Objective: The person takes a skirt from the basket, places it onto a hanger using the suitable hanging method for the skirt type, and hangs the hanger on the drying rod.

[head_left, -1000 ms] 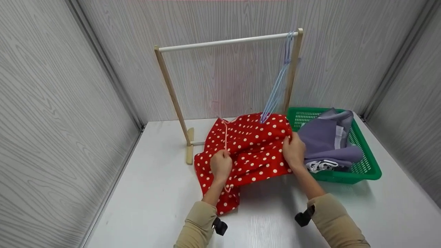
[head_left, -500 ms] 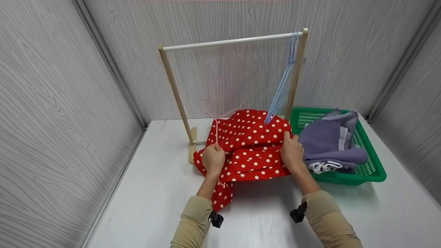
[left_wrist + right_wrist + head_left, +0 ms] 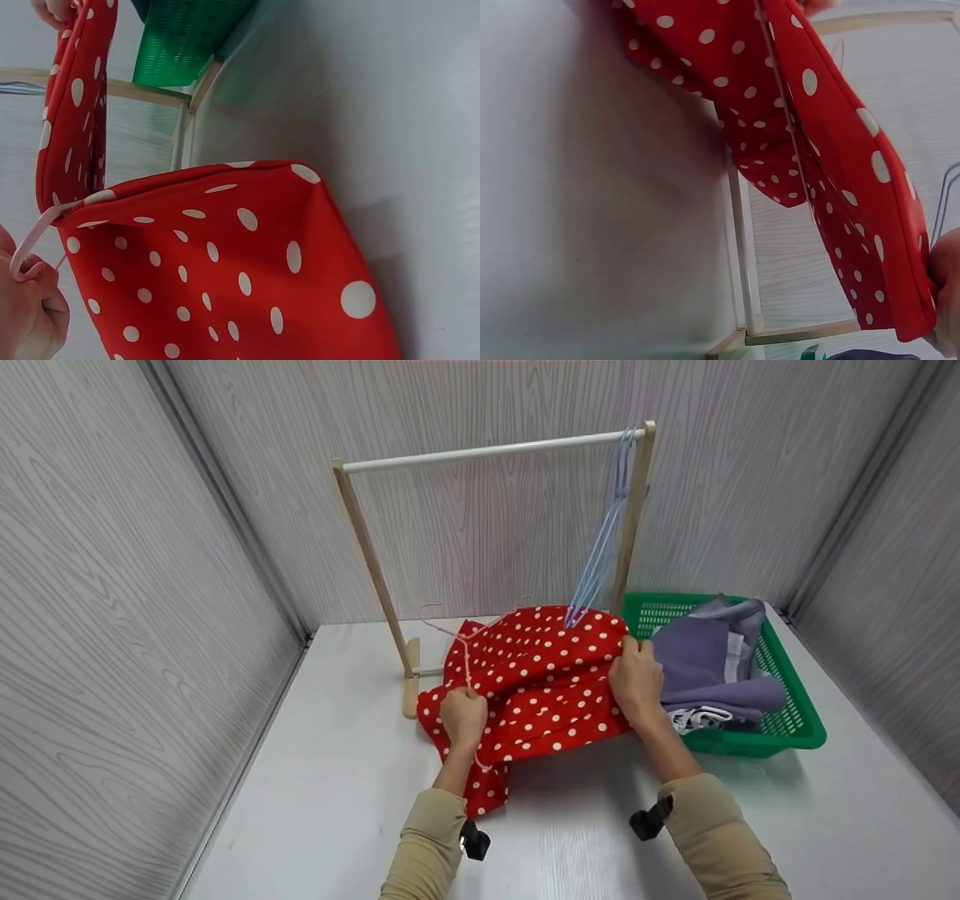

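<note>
A red garment with white dots (image 3: 540, 682) is spread between my two hands over the white table. My left hand (image 3: 463, 715) grips a thin pink clothes hanger (image 3: 466, 656), whose upper part leans up and left above the cloth. In the left wrist view, the end of the hanger (image 3: 31, 241) curves from the fingers to the garment's edge (image 3: 180, 187), which folds open there. My right hand (image 3: 636, 681) pinches the garment's right side, beside the basket. In the right wrist view, that hand (image 3: 948, 289) holds the cloth's corner, most of its fingers out of frame.
Behind the garment stands a wooden rack with a white rod (image 3: 495, 451). Light-blue hangers (image 3: 600, 559) hang at the rod's right end, their lower ends overlapping the cloth. A green basket (image 3: 806, 720) with folded purple clothes (image 3: 686, 664) stands at right. Walls close in the sides and back.
My left hand has shifted slightly left with the hanger. The hanger's top has tilted out to the left, its hook and arms now showing above the cloth. My right hand keeps its hold.
</note>
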Action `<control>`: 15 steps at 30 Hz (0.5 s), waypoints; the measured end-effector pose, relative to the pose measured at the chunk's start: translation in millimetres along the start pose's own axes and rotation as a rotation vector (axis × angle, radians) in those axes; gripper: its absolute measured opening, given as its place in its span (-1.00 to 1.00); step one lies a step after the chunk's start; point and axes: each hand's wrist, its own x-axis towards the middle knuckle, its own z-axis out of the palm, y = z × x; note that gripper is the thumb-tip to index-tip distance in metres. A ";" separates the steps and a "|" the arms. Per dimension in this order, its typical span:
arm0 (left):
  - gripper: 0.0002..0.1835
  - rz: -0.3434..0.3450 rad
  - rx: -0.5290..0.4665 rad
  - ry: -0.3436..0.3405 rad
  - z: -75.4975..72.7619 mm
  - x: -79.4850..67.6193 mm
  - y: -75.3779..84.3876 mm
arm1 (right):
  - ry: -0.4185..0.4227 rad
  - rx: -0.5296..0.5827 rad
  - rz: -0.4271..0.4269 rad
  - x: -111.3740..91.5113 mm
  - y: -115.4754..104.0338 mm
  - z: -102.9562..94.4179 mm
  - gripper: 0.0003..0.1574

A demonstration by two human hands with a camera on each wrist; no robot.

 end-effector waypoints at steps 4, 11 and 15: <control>-0.60 -0.013 -0.019 -0.004 -0.1 -1.5 1.3 | 0.056 0.023 -0.003 1.5 2.8 0.4 -0.70; -0.63 0.145 0.022 0.030 -11.2 -1.7 22.2 | -0.093 -0.222 -0.080 -8.1 8.2 11.1 -0.85; -0.69 0.321 0.091 0.010 -16.9 -2.4 39.2 | -0.216 -0.464 -0.173 -16.0 5.5 25.2 -0.84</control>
